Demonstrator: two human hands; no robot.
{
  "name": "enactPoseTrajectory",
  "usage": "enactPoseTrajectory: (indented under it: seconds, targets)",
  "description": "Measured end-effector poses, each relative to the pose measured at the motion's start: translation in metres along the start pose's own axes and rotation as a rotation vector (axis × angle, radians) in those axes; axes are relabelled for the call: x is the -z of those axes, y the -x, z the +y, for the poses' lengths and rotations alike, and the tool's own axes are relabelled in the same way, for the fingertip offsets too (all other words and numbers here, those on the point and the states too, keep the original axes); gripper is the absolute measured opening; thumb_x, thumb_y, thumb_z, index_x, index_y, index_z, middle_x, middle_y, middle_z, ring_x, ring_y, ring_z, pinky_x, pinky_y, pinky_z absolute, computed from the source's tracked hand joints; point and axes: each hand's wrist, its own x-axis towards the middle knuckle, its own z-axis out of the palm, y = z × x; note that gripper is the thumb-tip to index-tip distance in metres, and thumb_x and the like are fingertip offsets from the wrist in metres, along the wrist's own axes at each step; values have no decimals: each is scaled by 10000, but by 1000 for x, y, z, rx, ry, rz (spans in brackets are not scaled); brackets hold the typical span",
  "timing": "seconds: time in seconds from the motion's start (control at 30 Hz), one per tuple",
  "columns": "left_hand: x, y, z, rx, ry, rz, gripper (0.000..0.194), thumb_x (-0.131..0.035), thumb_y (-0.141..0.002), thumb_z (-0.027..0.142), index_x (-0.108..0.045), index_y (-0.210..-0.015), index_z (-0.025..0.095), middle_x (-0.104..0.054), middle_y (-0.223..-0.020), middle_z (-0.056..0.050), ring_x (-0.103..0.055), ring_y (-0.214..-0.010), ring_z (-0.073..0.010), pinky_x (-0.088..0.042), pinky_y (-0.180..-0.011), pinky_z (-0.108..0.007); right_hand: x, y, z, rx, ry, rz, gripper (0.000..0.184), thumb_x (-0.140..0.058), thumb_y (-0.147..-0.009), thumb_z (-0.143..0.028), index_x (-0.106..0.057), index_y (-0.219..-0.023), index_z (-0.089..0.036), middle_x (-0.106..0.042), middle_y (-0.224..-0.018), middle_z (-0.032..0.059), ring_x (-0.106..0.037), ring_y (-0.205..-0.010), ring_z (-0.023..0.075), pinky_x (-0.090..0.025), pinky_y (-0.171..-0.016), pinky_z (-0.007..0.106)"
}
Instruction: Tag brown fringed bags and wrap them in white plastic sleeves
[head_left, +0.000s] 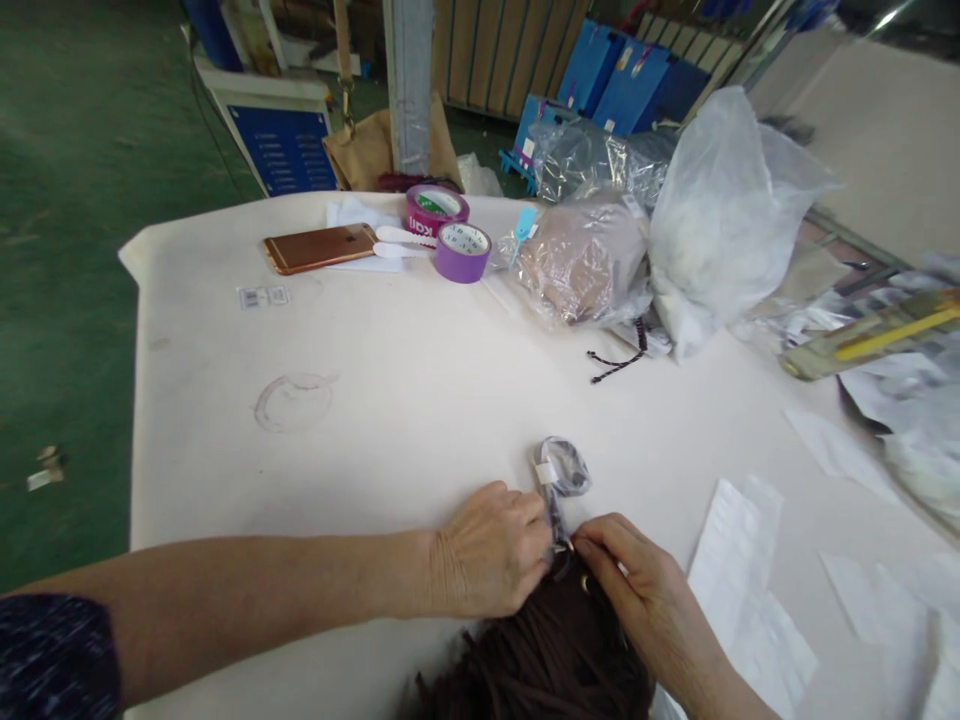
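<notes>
A dark brown fringed bag (555,650) lies at the near edge of the table, partly cut off by the frame. From its top runs a strap (553,505) in clear wrap, coiled at the far end with a white band round it. A small metal ring (568,546) shows where strap and bag meet. My left hand (499,550) is closed at the strap's base from the left; its fingertips are mostly hidden. On the other side, my right hand (637,585) pinches the bag's upper edge beside the ring, thumb against index finger.
Along the far edge lie a phone (321,248), two tape rolls (463,262) and a plastic-wrapped brown item (581,262). A white plastic bag (724,220) stands right of them. White paper pieces (731,540) and a yellow-marked tool (885,335) are on the right.
</notes>
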Motion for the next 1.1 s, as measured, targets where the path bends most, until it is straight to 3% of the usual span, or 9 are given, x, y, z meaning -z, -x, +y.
enactPoseTrajectory:
  seconds: [0.17,0.4,0.53,0.7,0.9,1.0,1.1]
  targets:
    - [-10,-7,5,16,-25,16,153,-429,-880,231,-498,-769,152,-553,-782,-48,-552,-713,-199,-415,-614,-346,-3,1,3,14,-1,25,240,-402,-879,-263,-549,-702,-196,-540,-682,1,-527,-618,123,-424,-574,225]
    - [-14,-8,1,-125,5,40,141,-459,-824,140,-462,-686,167,-528,-671,-15,-507,-593,-147,-333,-540,-310,-5,4,1,14,14,6,263,-364,-907,-293,-542,-736,-203,-537,-701,1,-531,-632,125,-426,-585,234]
    - [-12,-5,-5,-117,36,27,151,-505,-773,145,-446,-636,170,-525,-643,1,-492,-569,-133,-313,-533,-307,-12,6,-1,25,106,-14,215,-350,-909,-281,-525,-804,-212,-561,-823,21,-566,-706,140,-449,-674,263]
    - [0,8,-13,-133,54,-25,205,-517,-756,129,-399,-594,170,-515,-605,13,-474,-555,-123,-312,-562,-290,-22,8,2,45,231,87,196,-309,-902,-222,-503,-915,-195,-568,-922,58,-592,-718,161,-481,-691,310]
    - [14,18,-19,74,356,13,187,-515,-728,81,-421,-588,163,-467,-574,45,-437,-553,-89,-325,-583,-217,-22,16,-4,239,442,308,250,-453,-862,-237,-510,-1104,-213,-527,-1110,103,-570,-831,193,-483,-693,336]
    - [18,18,-19,87,501,66,154,-505,-715,76,-458,-595,160,-448,-575,48,-421,-557,-84,-316,-575,-205,-26,16,-11,297,437,277,199,-483,-846,-199,-565,-1027,-206,-564,-987,87,-546,-828,206,-462,-696,352]
    - [21,16,-18,97,620,82,139,-501,-700,76,-472,-586,150,-445,-579,47,-423,-567,-80,-303,-563,-199,-31,13,-11,232,310,245,156,-456,-863,-174,-605,-897,-204,-577,-892,62,-536,-800,195,-444,-694,341]
